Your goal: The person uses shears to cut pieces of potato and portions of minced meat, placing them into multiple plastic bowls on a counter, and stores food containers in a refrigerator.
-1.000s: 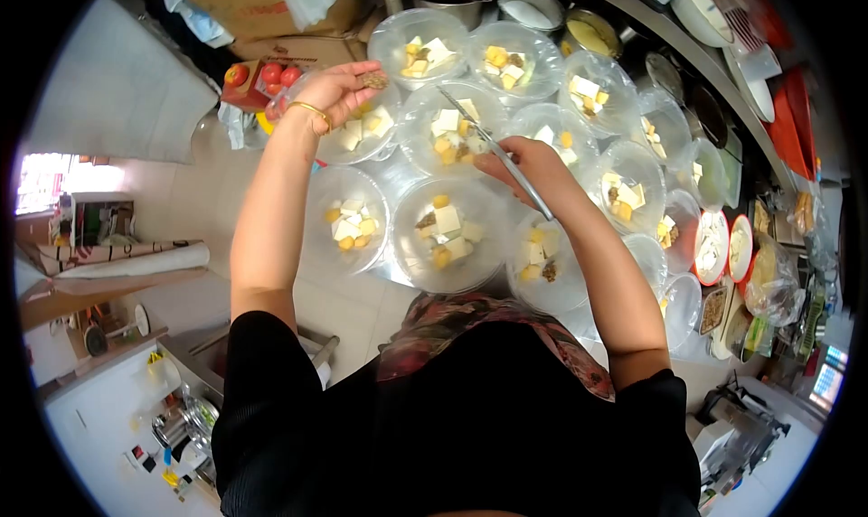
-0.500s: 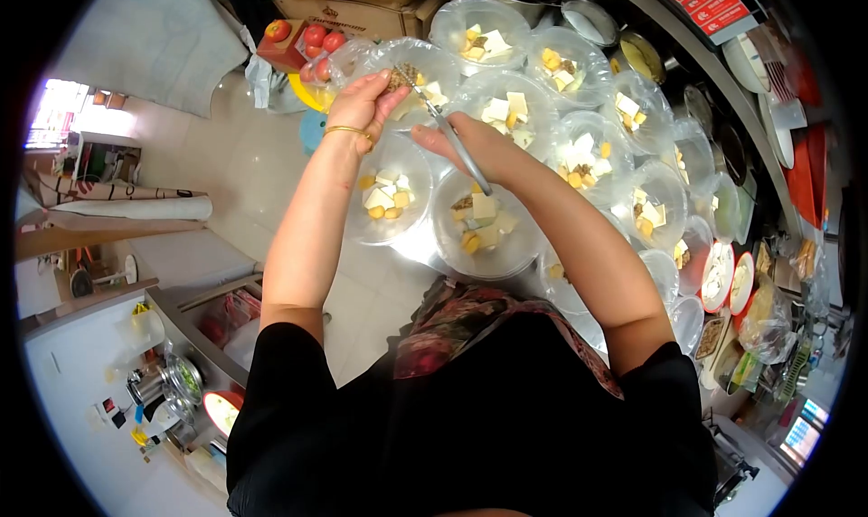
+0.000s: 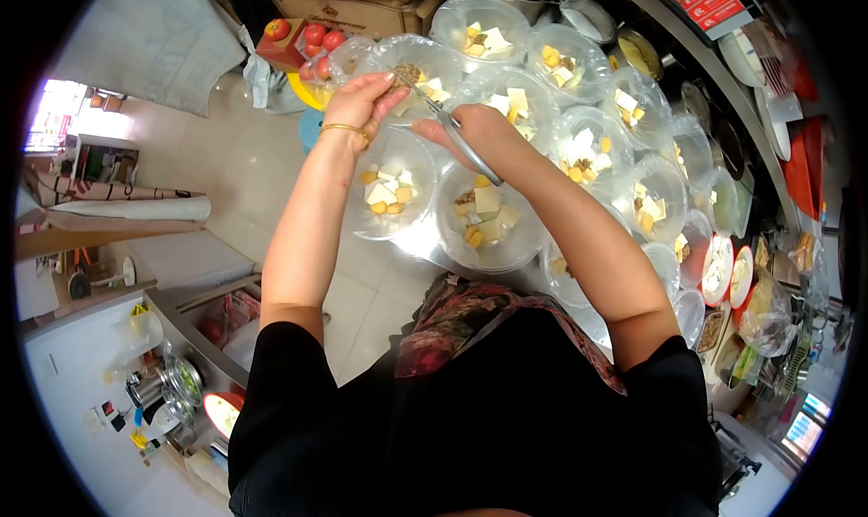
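My left hand (image 3: 362, 101), with a gold bangle on the wrist, pinches a small brown piece of food (image 3: 404, 72) above a clear plastic bowl (image 3: 411, 65). In my right hand (image 3: 479, 130) is a metal knife (image 3: 448, 122) whose tip meets the brown piece. Just below my hands sit a bowl of white and yellow cubes (image 3: 389, 192) and a bowl (image 3: 484, 220) with cubes and a brown bit. Several more clear bowls of cubes spread toward the upper right.
Tomatoes (image 3: 312, 38) in a pack lie at the upper left beside cardboard boxes (image 3: 348, 6). Metal pots (image 3: 583, 15) stand behind the bowls. Red and white dishes (image 3: 728, 273) and bagged food (image 3: 768, 309) crowd the right side. Tiled floor lies to the left.
A second ago my left hand was raised at the far left with the brown piece. Both hands have come together over a far bowl, the knife tip now at the piece.
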`<state>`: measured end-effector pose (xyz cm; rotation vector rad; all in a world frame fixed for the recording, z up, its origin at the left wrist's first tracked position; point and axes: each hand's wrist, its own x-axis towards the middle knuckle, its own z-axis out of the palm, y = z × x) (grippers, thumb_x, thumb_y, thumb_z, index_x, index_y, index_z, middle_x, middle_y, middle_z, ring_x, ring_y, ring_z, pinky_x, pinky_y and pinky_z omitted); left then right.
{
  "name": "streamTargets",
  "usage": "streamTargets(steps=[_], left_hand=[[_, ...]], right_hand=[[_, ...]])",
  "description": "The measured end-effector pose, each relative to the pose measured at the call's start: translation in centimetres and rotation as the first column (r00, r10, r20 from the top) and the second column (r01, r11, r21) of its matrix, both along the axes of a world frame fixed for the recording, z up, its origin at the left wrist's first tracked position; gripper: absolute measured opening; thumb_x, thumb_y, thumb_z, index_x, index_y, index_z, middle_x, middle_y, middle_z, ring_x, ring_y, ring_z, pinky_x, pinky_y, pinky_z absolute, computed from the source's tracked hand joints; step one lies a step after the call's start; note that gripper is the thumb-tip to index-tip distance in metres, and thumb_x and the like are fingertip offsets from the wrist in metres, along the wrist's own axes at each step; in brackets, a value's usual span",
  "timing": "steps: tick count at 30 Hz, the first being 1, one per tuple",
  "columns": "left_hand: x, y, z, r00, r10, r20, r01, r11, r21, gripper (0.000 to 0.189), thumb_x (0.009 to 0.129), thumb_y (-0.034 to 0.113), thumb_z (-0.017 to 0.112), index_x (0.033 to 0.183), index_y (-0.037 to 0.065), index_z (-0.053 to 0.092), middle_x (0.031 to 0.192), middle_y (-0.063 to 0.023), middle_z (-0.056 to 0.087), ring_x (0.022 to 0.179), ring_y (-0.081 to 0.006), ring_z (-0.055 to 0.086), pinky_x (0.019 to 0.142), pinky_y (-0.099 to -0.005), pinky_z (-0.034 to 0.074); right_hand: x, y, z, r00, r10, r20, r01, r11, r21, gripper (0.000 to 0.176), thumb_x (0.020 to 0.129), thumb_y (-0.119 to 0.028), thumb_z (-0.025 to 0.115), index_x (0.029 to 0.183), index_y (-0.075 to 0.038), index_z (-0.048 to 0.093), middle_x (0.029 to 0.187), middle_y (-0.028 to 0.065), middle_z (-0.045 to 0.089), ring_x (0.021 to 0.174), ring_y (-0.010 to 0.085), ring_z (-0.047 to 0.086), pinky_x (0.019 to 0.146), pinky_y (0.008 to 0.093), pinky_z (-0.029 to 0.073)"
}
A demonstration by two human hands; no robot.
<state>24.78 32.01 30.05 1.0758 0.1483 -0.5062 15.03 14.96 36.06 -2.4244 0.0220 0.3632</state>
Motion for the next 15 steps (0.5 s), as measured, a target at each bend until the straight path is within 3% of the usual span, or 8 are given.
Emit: streamTargets(steps=[5, 7, 11, 14, 15], left_hand=[[0.7, 0.7, -0.6, 0.996, -0.084, -0.022, 0.084, 0.996, 0.016, 0.014, 0.085, 0.006, 0.055, 0.092, -0.006, 0.055, 0.094, -0.0145, 0.06, 0.085, -0.0204, 0.061, 0.077, -0.0244, 0.054], [0.8, 0.8, -0.6, 0.993, -0.113, -0.013, 0.114, 0.993, 0.04, 0.014, 0.085, 0.006, 0.056, 0.091, -0.006, 0.055, 0.093, -0.0144, 0.06, 0.084, -0.0201, 0.062, 0.076, -0.024, 0.054], [1.8, 1.2, -0.3, 0.989, -0.128, 0.07, 0.109, 0.967, 0.229, 0.013, 0.084, 0.005, 0.057, 0.09, -0.006, 0.056, 0.09, -0.0125, 0.06, 0.078, -0.0189, 0.063, 0.074, -0.0232, 0.054], [0.7, 1.7, 2.8, 0.977, -0.076, 0.201, 0.006, 0.944, 0.33, 0.012, 0.082, 0.006, 0.059, 0.088, -0.004, 0.058, 0.086, -0.0097, 0.061, 0.073, -0.0153, 0.062, 0.07, -0.0226, 0.053], [-0.2, 2.2, 3.8, 0.953, -0.134, 0.272, 0.007, 0.906, 0.423, 0.011, 0.082, 0.006, 0.06, 0.087, -0.004, 0.058, 0.085, -0.0091, 0.061, 0.072, -0.0151, 0.061, 0.069, -0.0228, 0.052]], right_hand=[[-0.4, -0.2, 0.6, 0.988, 0.053, 0.142, -0.056, 0.998, 0.015, 0.071, 0.075, -0.063, 0.053, 0.062, 0.007, 0.059, 0.06, 0.0199, 0.057, 0.057, 0.0275, 0.059, 0.055, 0.0351, 0.047], [0.0, -0.2, 2.0, 0.992, 0.022, -0.123, -0.015, 0.998, 0.058, 0.07, 0.076, -0.063, 0.051, 0.067, 0.006, 0.059, 0.057, 0.0155, 0.055, 0.053, 0.022, 0.057, 0.051, 0.0322, 0.046], [0.3, -0.9, 1.5, 0.901, -0.149, -0.407, 0.271, 0.927, 0.261, 0.067, 0.079, -0.061, 0.049, 0.081, 0.005, 0.057, 0.055, 0.0056, 0.048, 0.047, 0.0125, 0.052, 0.043, 0.0258, 0.043], [-0.5, -2.3, 0.9, 0.913, -0.205, -0.354, 0.319, 0.898, 0.303, 0.064, 0.081, -0.058, 0.048, 0.089, 0.005, 0.054, 0.056, 0.002, 0.045, 0.045, 0.0113, 0.047, 0.042, 0.0247, 0.041], [-1.2, -3.0, 0.8, 0.924, -0.2, -0.326, 0.314, 0.884, 0.347, 0.062, 0.082, -0.056, 0.048, 0.089, 0.005, 0.055, 0.057, 0.0019, 0.045, 0.045, 0.011, 0.046, 0.042, 0.0246, 0.04]])
